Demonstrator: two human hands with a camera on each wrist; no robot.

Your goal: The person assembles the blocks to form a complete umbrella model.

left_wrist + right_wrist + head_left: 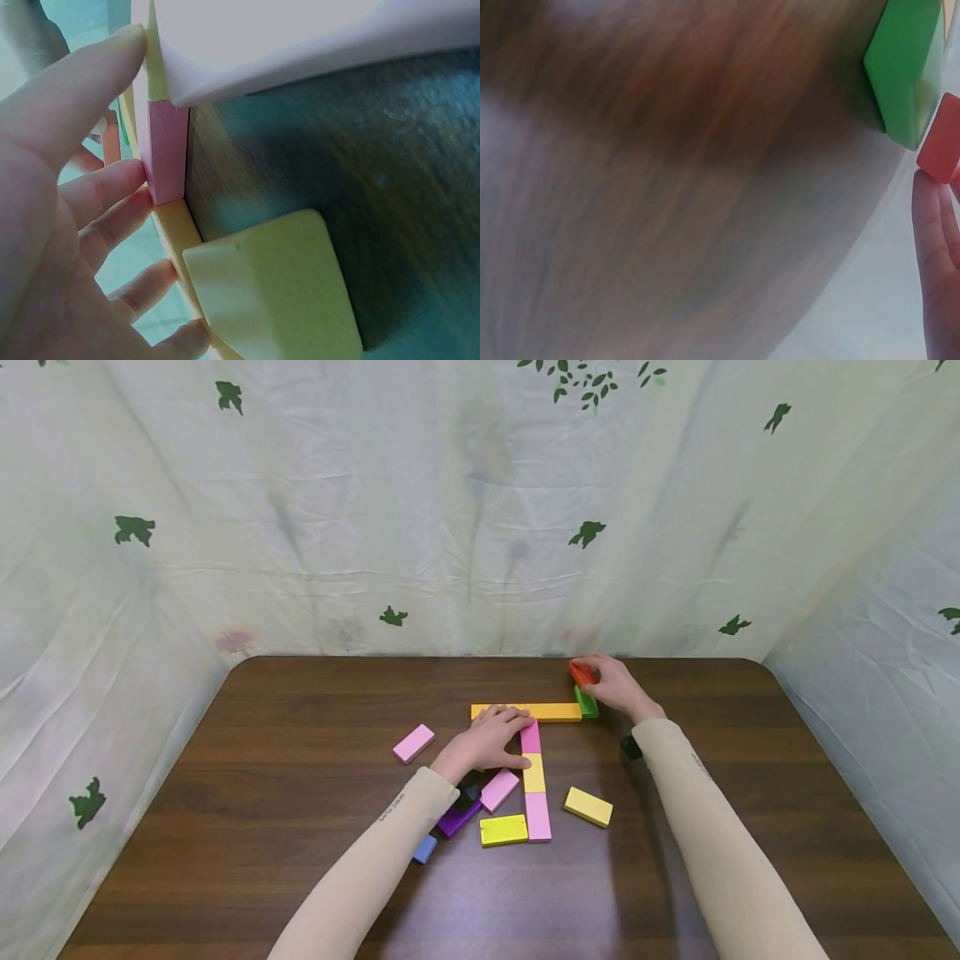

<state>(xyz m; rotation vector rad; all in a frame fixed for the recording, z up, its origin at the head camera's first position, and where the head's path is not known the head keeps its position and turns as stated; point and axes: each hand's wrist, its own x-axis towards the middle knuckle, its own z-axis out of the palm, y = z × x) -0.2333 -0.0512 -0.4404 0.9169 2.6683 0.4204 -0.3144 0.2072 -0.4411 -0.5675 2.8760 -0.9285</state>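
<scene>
At the far side of the table, my right hand [617,685] pinches a red block [581,673] just beyond a green block [587,703]. In the right wrist view the red block [941,139] is close to the green one [907,67]; whether they touch I cannot tell. The green block stands at the right end of a row of orange blocks [555,712]. From that row a column of pink [531,739], yellow [534,777] and pink [537,818] blocks runs towards me. My left hand [483,745] rests its extended fingers on the orange row and column, as the left wrist view shows.
Loose blocks lie around: a pink one [413,744] at left, another pink [499,790], a purple [459,820], a blue [424,850], a bright yellow [503,831] and a pale yellow [588,807]. A patterned curtain [480,527] hangs behind the table.
</scene>
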